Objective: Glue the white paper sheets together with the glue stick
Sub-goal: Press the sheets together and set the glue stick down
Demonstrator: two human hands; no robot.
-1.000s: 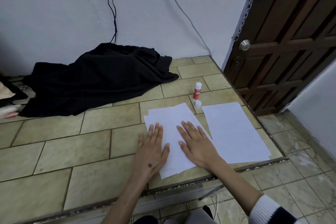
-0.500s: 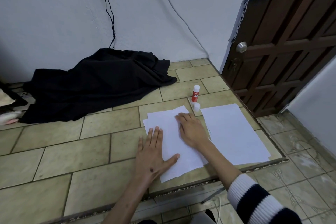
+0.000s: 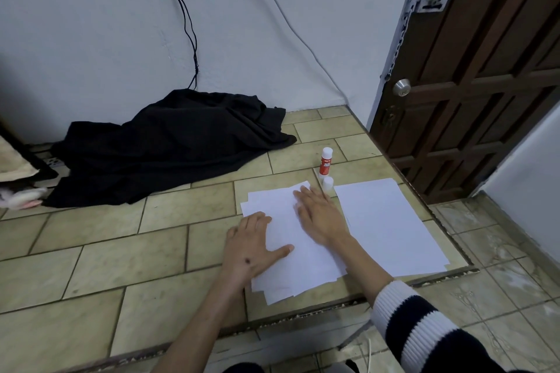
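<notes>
1. I see a fanned stack of white sheets [image 3: 298, 254] lying flat on the tiled ledge
2. A separate white sheet [image 3: 385, 224] lies flat just to its right
3. The red-and-white glue stick [image 3: 325, 161] stands upright behind them, its white cap [image 3: 328, 183] beside its base

Black cloth [image 3: 169, 145] — wooden door [image 3: 485, 76].

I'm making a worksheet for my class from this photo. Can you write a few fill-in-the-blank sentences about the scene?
1. Both hands, the left hand and the right hand, lie flat on the stack of ____ paper sheets.
2. The glue stick stands upright with a ____ label.
3. The cap is ____ the glue stick, standing beside it.
4. A ____ cloth lies heaped by the wall.

Missing words: white; red; off; black
</notes>
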